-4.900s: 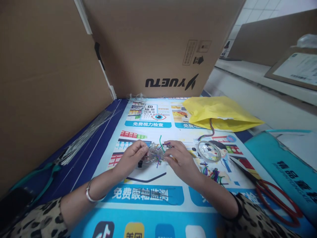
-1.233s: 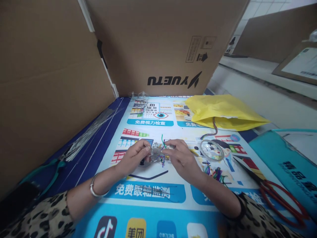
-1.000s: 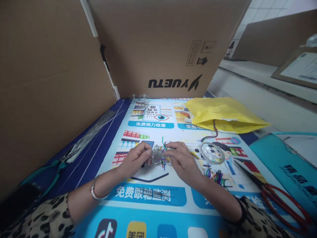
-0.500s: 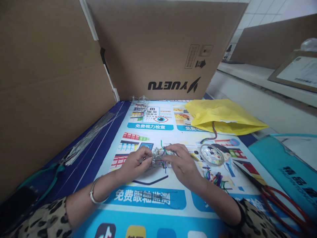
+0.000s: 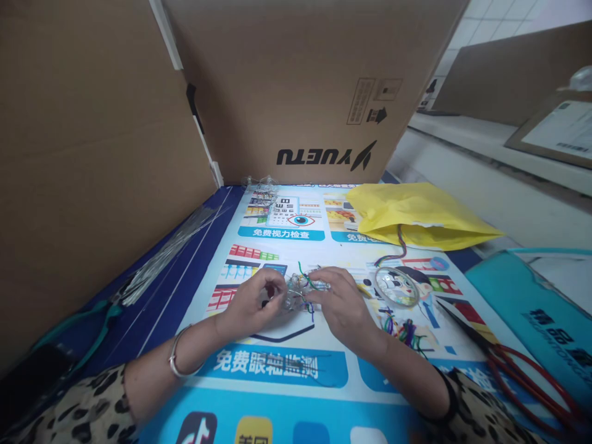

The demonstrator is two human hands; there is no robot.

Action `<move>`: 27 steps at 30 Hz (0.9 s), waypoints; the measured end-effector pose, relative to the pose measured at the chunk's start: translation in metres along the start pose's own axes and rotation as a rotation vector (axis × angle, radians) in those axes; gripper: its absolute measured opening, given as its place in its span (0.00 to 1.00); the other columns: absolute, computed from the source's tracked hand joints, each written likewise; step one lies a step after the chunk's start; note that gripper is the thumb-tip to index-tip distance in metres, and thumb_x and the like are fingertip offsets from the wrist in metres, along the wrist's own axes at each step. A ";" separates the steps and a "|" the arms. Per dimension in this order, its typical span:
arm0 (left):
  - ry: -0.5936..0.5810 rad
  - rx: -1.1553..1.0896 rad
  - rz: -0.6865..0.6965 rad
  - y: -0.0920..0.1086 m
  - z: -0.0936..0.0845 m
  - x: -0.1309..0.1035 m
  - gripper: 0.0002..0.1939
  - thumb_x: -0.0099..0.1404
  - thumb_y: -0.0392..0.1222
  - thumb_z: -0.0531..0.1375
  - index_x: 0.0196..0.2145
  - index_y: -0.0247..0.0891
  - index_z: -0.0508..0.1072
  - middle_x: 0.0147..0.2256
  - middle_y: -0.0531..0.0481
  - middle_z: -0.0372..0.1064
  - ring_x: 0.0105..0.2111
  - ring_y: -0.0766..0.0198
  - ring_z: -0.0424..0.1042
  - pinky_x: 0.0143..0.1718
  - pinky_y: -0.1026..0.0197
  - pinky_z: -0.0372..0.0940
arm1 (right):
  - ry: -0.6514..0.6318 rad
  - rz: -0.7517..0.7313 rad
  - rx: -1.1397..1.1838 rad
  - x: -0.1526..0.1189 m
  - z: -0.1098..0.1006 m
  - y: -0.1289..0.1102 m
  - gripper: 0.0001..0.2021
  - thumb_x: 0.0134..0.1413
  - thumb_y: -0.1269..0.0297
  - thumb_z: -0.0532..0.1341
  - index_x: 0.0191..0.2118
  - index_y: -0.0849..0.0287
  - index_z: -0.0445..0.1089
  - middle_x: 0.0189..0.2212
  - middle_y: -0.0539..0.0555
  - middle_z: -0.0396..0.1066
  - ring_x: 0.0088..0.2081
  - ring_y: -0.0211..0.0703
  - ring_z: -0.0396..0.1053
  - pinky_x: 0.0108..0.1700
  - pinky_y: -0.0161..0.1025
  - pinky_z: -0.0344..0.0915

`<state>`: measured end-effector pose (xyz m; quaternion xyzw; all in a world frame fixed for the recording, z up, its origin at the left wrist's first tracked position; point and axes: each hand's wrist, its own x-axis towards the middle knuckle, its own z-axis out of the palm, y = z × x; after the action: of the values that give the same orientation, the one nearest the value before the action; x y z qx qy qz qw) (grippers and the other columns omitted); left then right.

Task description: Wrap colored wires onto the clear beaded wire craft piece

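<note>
A small tangle of clear wire with green and purple threads (image 5: 300,291) lies between my two hands on the printed sheet. My left hand (image 5: 257,300) is closed in a pinch at the tangle's left side. On its right side, my right hand (image 5: 345,308) is closed around the wire and threads, thumb and fingertips pressed to it. A round clear dish (image 5: 396,287) sits right of my right hand, with a bunch of coloured threads (image 5: 406,333) just below it.
Red-handled scissors (image 5: 522,376) lie at the right by a teal bag (image 5: 531,314). A yellow pouch (image 5: 420,213) is behind. On the left are wires (image 5: 161,262) and teal-handled pliers (image 5: 104,324). Cardboard (image 5: 300,80) stands at the back; more wire pieces (image 5: 263,188) lie before it.
My left hand has shifted slightly left and its pinch has turned a little, showing more of the tangle. My right hand stays nearly in place at the tangle.
</note>
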<state>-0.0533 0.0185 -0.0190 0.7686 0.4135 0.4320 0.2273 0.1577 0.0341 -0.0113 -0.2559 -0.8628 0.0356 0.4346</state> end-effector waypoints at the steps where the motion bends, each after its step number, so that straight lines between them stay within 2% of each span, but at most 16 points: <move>1: 0.004 -0.007 0.004 -0.001 0.000 0.000 0.07 0.60 0.32 0.56 0.37 0.38 0.63 0.32 0.49 0.66 0.31 0.66 0.67 0.32 0.61 0.64 | 0.002 0.000 0.002 0.000 0.000 0.000 0.16 0.54 0.82 0.50 0.36 0.54 0.69 0.42 0.55 0.67 0.46 0.46 0.63 0.47 0.50 0.65; 9: 0.037 -0.047 0.049 -0.003 0.000 -0.002 0.12 0.59 0.28 0.55 0.41 0.39 0.62 0.36 0.47 0.66 0.34 0.64 0.67 0.34 0.59 0.65 | 0.014 -0.033 -0.033 -0.005 0.003 0.002 0.14 0.54 0.81 0.53 0.35 0.56 0.70 0.43 0.56 0.67 0.47 0.47 0.62 0.48 0.50 0.63; 13: 0.103 -0.030 0.040 -0.004 0.000 -0.003 0.13 0.58 0.29 0.56 0.41 0.39 0.62 0.36 0.48 0.65 0.34 0.64 0.67 0.33 0.59 0.64 | -0.016 -0.068 -0.078 -0.009 0.004 0.004 0.13 0.53 0.81 0.55 0.35 0.56 0.70 0.39 0.55 0.69 0.43 0.46 0.64 0.44 0.48 0.63; 19: 0.142 -0.089 -0.165 -0.010 0.002 -0.002 0.14 0.58 0.32 0.58 0.42 0.39 0.60 0.36 0.49 0.65 0.31 0.67 0.66 0.32 0.61 0.64 | 0.003 -0.137 -0.037 -0.010 0.004 0.002 0.10 0.55 0.79 0.55 0.37 0.59 0.69 0.34 0.54 0.71 0.39 0.44 0.65 0.40 0.45 0.61; 23: 0.087 -0.237 -0.323 -0.009 0.003 0.002 0.15 0.59 0.36 0.59 0.42 0.39 0.57 0.30 0.53 0.65 0.29 0.67 0.66 0.30 0.62 0.62 | -0.045 -0.160 -0.002 -0.009 0.002 0.000 0.08 0.56 0.78 0.55 0.36 0.62 0.69 0.33 0.56 0.71 0.39 0.45 0.64 0.41 0.45 0.62; 27: 0.033 -0.445 -0.402 -0.005 0.002 0.006 0.11 0.60 0.36 0.58 0.39 0.38 0.58 0.28 0.56 0.63 0.27 0.70 0.64 0.29 0.64 0.61 | -0.076 -0.194 -0.017 -0.011 0.001 0.000 0.07 0.57 0.77 0.55 0.36 0.63 0.69 0.34 0.57 0.70 0.40 0.46 0.63 0.42 0.45 0.62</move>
<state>-0.0526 0.0258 -0.0206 0.5955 0.4562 0.4707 0.4644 0.1624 0.0297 -0.0197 -0.1734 -0.8997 -0.0041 0.4006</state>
